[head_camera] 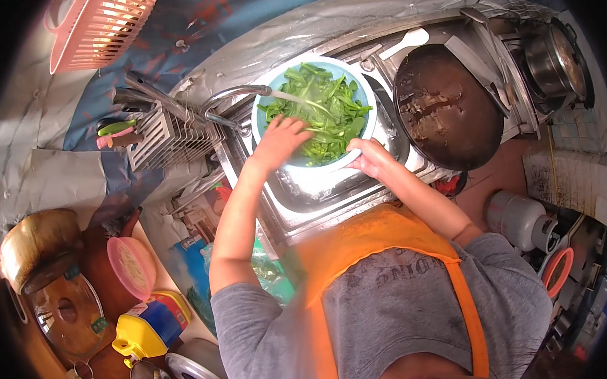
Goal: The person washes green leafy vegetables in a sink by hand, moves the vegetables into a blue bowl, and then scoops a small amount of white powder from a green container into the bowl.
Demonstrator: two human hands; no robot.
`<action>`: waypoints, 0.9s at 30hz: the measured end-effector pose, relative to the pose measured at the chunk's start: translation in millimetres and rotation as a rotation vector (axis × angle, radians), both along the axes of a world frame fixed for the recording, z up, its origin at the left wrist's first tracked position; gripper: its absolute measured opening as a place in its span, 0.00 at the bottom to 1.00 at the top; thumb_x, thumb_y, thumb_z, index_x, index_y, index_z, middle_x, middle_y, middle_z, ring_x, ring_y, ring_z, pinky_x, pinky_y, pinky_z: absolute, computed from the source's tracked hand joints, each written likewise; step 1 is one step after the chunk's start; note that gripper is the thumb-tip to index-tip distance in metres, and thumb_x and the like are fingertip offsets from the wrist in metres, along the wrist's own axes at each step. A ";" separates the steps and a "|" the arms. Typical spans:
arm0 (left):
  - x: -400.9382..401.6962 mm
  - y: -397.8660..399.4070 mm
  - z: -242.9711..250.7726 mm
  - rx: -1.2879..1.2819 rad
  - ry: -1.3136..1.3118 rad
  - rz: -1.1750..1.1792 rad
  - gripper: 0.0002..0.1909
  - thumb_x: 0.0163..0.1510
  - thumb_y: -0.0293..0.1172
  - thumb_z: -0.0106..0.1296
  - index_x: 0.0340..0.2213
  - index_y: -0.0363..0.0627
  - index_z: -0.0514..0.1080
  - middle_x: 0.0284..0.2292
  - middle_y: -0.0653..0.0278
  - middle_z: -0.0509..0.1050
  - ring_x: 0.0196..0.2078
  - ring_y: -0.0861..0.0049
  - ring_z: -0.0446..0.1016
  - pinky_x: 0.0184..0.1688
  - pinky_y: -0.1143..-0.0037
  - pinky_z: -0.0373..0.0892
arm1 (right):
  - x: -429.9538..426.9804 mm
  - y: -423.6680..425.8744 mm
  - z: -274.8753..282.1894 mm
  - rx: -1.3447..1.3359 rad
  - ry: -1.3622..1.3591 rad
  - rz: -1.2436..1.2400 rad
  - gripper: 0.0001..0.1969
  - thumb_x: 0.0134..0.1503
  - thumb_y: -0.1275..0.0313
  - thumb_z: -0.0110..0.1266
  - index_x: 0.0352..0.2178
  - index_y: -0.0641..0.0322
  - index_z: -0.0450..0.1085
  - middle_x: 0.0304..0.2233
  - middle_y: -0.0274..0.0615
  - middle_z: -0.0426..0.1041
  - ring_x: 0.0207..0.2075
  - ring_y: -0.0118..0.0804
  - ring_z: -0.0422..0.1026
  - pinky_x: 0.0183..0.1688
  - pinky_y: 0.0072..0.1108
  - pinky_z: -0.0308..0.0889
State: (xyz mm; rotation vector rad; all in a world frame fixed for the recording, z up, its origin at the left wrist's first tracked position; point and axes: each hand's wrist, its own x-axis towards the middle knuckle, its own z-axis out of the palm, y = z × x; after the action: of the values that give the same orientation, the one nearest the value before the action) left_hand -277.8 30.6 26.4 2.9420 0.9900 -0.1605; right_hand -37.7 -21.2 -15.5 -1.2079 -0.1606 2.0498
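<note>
A light-blue plastic basin (366, 91) full of cut leafy greens (325, 111) sits over the stainless steel sink (303, 192). Water streams onto the leaves from the curved metal faucet (236, 92). My left hand (282, 141) is at the basin's left side, fingers spread over the greens and slightly blurred; I cannot tell how deep the fingertips reach. At the basin's lower right, my right hand (371, 157) grips the rim, thumb on top and fingers beneath.
Right of the sink is a large dark wok (446, 110) with a cleaver (469, 60) across its edge. A white spoon (406, 42) lies behind it; a lidded steel pot (554, 65) stands farther right. On the left are a knife rack (164, 135) and a yellow jug (141, 337).
</note>
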 end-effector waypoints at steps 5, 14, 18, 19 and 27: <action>23.4 1.3 -1.2 -0.082 0.055 0.099 0.32 0.30 0.35 0.63 0.42 0.55 0.65 0.46 0.64 0.60 0.55 0.69 0.55 0.55 0.61 0.54 | -3.3 -0.3 0.7 -0.035 -0.039 -0.017 0.10 0.44 0.81 0.47 0.31 0.74 0.61 0.30 0.49 0.67 0.30 0.46 0.72 0.37 0.37 0.72; 57.5 -4.4 7.5 -0.408 0.134 0.327 0.30 0.39 0.47 0.59 0.43 0.46 0.67 0.43 0.51 0.65 0.47 0.58 0.65 0.46 0.66 0.65 | 2.1 0.3 -2.0 -0.055 0.008 0.009 0.08 0.45 0.80 0.47 0.29 0.71 0.61 0.27 0.45 0.66 0.29 0.45 0.72 0.34 0.37 0.72; 53.1 20.2 38.5 -0.430 0.032 0.367 0.33 0.41 0.56 0.53 0.48 0.57 0.64 0.49 0.56 0.61 0.54 0.62 0.57 0.53 0.64 0.58 | 4.3 2.8 0.6 -0.047 0.019 0.004 0.08 0.45 0.81 0.46 0.30 0.71 0.60 0.29 0.45 0.66 0.31 0.45 0.72 0.38 0.37 0.72; 45.7 21.3 25.1 -0.426 0.033 0.371 0.33 0.41 0.56 0.53 0.48 0.57 0.64 0.49 0.56 0.61 0.54 0.62 0.57 0.53 0.64 0.58 | 2.6 2.0 -1.1 -0.043 0.022 0.008 0.08 0.45 0.81 0.46 0.30 0.71 0.60 0.29 0.45 0.66 0.31 0.45 0.72 0.38 0.37 0.72; 27.9 67.5 18.0 -0.407 0.286 0.403 0.29 0.45 0.62 0.45 0.27 0.45 0.75 0.34 0.57 0.73 0.35 0.62 0.72 0.36 0.67 0.67 | 7.9 5.9 5.1 -0.016 0.045 0.028 0.09 0.45 0.82 0.45 0.31 0.73 0.58 0.30 0.49 0.66 0.32 0.47 0.72 0.41 0.39 0.71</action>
State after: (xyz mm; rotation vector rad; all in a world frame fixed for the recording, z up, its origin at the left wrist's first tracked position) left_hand -249.9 98.2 44.4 2.3425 1.3687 -0.6890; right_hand -29.9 -15.3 -10.4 -1.1750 -0.1407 2.1046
